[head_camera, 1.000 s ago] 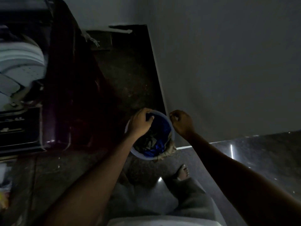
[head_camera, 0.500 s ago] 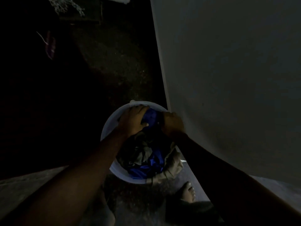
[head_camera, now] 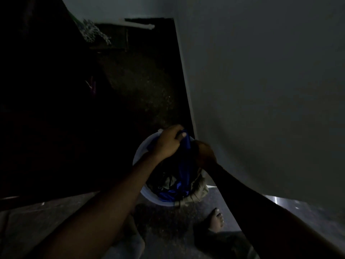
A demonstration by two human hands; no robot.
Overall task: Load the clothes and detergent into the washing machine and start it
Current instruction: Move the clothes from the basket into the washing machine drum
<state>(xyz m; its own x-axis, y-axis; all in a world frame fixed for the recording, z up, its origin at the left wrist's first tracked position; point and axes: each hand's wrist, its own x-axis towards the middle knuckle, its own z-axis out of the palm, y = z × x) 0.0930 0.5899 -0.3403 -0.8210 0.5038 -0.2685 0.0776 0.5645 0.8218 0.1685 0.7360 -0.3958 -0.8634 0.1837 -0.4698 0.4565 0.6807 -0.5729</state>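
Bare foot [head_camera: 216, 220] on the dark speckled floor [head_camera: 164, 230], nearest the camera. Just beyond it, a white plastic tub [head_camera: 156, 200] stands on the floor against the foot of the pale wall [head_camera: 261, 90]. The tub holds a heap of clothes [head_camera: 168, 182], and an olive piece [head_camera: 200, 189] hangs over its near right rim.

Left hand [head_camera: 168, 144] is above the tub's far rim, fingers and thumb curled round a blue garment [head_camera: 184, 161]. The garment stretches from the fist down into the heap; half a second ago it lay bunched in the tub. Right hand [head_camera: 204, 154] is just beside the garment, in shadow; cannot tell its finger state.

At the far end of the floor are a white pipe [head_camera: 138, 25] and a patterned cloth [head_camera: 93, 32].
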